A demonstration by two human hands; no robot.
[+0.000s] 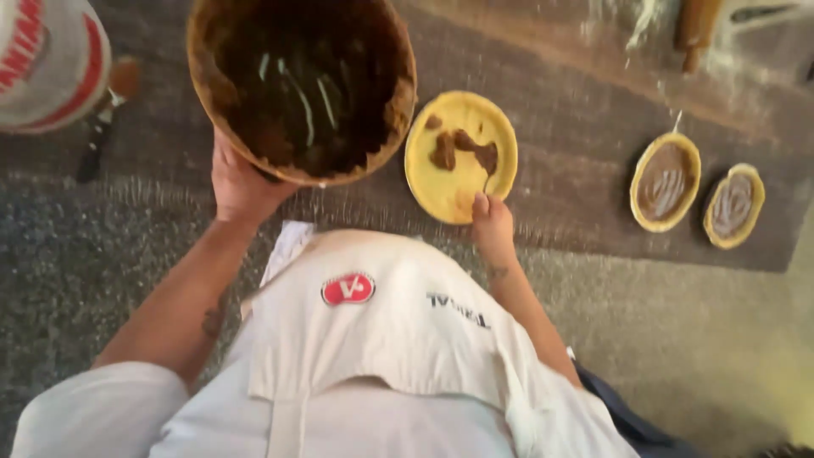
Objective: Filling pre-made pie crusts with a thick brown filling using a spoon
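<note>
The big round brown bowl [301, 85] of sticky filling looks heavy; its rim is gripped by the left hand [242, 182]. The soft yellow pie shell [460, 155] is pinched by the right hand [492, 225].

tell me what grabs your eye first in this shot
The big bowl smeared with brown filling dominates top centre, tilted toward the camera and gripped at its lower rim by the left hand. Just right of it sits a yellow pie shell with a few brown dollops, where the right hand works a utensil. Two filled pies wait at the right.
</note>
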